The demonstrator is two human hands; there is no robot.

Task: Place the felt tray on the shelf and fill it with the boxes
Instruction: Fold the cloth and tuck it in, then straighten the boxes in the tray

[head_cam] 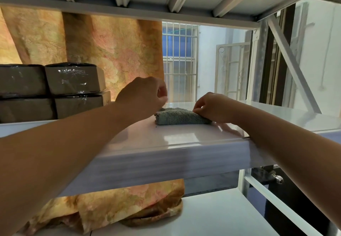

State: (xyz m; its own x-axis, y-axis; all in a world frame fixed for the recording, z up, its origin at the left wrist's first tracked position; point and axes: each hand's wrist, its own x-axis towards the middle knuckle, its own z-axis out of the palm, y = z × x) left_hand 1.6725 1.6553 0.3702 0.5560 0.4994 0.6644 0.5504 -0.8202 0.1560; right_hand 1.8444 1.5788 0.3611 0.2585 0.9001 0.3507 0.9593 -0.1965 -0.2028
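Fingers of the right hand pinch the near right edge of the grey felt tray, which lies folded flat on the white shelf. The left hand hovers just above the tray's left end, its fingers curled together, apparently empty. Both forearms reach forward over the shelf's front edge, wrists slightly bent down. By my reading, placing is done and opening the tray is in hand; the next move calls for spreading its walls upright. Wrapped boxes wait stacked at the left, well apart from the tray
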